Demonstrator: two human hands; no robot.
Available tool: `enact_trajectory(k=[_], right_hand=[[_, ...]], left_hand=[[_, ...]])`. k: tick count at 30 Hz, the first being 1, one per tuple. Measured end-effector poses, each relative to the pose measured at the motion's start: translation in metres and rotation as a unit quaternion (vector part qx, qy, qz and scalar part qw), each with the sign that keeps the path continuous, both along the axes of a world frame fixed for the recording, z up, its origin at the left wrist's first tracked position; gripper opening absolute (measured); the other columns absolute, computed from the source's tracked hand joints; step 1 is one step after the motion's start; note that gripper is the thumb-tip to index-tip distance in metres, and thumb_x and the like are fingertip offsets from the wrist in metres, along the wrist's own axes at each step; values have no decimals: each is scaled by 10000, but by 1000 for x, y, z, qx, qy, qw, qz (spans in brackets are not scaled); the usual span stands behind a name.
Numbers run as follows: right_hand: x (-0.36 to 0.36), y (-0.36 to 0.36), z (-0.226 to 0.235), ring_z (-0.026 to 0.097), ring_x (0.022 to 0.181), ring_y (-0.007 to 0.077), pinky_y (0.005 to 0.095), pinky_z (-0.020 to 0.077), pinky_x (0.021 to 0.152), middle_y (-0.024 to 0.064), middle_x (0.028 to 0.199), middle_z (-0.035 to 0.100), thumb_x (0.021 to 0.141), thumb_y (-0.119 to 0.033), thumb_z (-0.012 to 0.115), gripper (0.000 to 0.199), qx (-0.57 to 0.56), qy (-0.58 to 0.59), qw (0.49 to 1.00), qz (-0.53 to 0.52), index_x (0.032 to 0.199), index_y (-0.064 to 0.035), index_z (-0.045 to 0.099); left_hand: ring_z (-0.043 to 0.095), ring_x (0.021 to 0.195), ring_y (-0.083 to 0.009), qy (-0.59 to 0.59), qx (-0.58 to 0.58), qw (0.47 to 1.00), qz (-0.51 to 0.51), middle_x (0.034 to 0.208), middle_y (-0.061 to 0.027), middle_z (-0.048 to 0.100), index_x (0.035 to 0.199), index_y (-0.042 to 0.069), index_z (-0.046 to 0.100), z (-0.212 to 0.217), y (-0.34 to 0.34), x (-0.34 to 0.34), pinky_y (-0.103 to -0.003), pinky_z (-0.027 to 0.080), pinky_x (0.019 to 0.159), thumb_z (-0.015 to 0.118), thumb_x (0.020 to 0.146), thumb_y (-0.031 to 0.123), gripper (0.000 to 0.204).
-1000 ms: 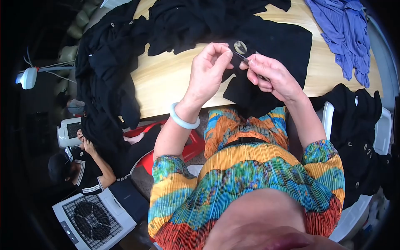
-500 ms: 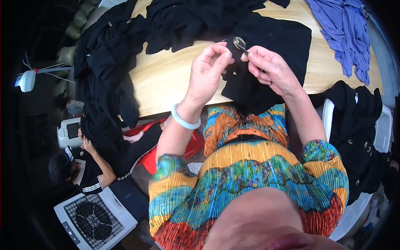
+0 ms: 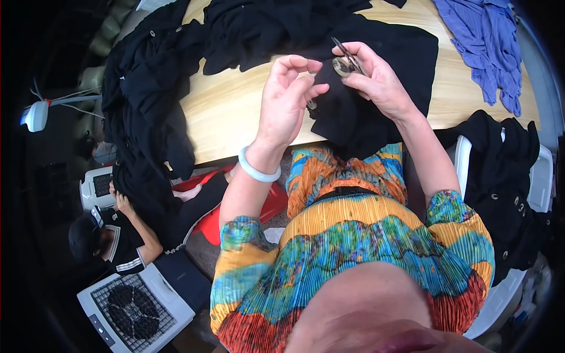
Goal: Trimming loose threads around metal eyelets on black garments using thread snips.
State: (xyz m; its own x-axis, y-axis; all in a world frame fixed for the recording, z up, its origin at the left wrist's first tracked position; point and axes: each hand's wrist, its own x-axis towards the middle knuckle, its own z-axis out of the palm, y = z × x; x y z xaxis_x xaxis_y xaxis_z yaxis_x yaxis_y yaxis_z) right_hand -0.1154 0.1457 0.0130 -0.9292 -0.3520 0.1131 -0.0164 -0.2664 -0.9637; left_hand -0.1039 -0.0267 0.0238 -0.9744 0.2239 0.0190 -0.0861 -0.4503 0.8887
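Observation:
Dark, slender thread snips stick up from my right hand, whose fingers are closed around them. Between that hand's thumb and fingertips is a large round, brownish-grey button. Black cloth lies spread on the table behind and below the button, and part hangs over the near edge. To the left, my left hand is raised with thumb and fingers apart. Nothing clearly shows between them. Another pale button shows just below its fingertips at the cloth's edge.
More black garments cover the wooden table at the back and left. A purple garment lies far right. Black clothes with buttons fill a white bin at right. A seated person is at left, near a fan unit.
My left hand has opened and drawn slightly left from the button. My right hand has shifted up onto the button, and the snips now point up and left.

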Motion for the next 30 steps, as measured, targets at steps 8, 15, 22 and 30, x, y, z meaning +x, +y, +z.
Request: enact_trajectory(k=[8,15,22,30], right_hand=[[-3,-2,-2,509,891,81,218,398,817,39,936,538,779,-26,531,357,21,8,1000,1,1112,10,405],[-7,-4,-11,513,858,79,216,412,783,44,899,543,773,-13,505,323,73,77,994,-9,1084,-2,420],[-5,-6,-15,511,866,78,214,404,780,47,911,553,770,-11,508,334,87,74,993,-25,1093,-3,422],[-5,-2,-19,504,774,37,165,413,666,31,914,553,788,-41,536,361,22,52,998,-30,1125,-6,412]], left_hand=[[569,744,-127,192,-187,959,96,955,-70,514,876,-48,568,-9,8,6,-205,486,704,601,725,-82,157],[570,615,-142,347,-385,831,204,765,-95,538,816,-37,560,-19,10,3,-216,453,522,602,715,-63,113],[513,566,-113,191,-342,913,117,720,-73,520,825,-10,466,-23,8,-1,-217,416,503,502,803,6,45],[522,644,-107,0,-104,995,-8,927,-93,515,896,17,436,-16,-2,-5,-199,459,580,424,892,150,133]])
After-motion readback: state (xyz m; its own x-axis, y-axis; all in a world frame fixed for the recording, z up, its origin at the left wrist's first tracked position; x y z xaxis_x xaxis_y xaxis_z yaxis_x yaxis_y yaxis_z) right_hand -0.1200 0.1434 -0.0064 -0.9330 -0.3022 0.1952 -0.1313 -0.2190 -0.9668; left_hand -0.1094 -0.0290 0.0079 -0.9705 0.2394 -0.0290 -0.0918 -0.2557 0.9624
